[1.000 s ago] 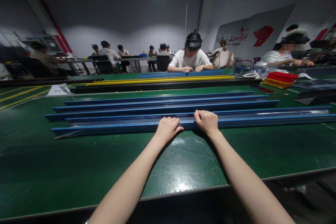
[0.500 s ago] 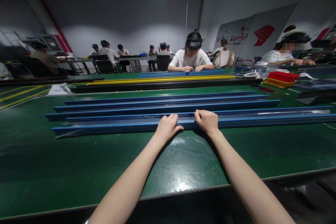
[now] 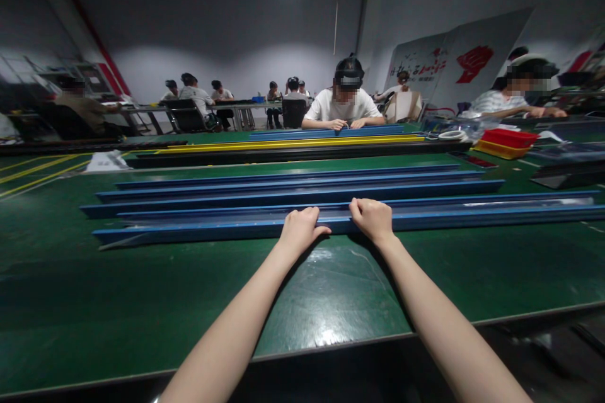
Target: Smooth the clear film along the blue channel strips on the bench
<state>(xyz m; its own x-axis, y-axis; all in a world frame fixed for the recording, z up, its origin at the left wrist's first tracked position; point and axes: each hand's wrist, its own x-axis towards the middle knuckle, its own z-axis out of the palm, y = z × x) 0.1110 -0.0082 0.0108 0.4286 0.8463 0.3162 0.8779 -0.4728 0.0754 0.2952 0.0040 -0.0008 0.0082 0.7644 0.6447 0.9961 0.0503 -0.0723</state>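
Note:
A long blue channel-shaped profile (image 3: pixel 227 227) lies across the green table, nearest to me. My left hand (image 3: pixel 302 227) is closed over its near wall, thumb along the front and fingers curled inside. A short way to the right, my right hand (image 3: pixel 372 217) grips the same profile with its fingers folded in. Whatever the fingertips touch inside the channel is hidden. Clear film shows in the channel toward its right end. Just behind lie more blue profiles (image 3: pixel 212 200), parallel to it.
Farther back are a yellow strip (image 3: pixel 293 143) and a black profile (image 3: pixel 302 154). A red tray (image 3: pixel 509 137) sits at right on a yellow one. Across the table a co-worker (image 3: pixel 347 101) bends over other blue profiles. The table's near edge (image 3: pixel 331 347) runs below my forearms.

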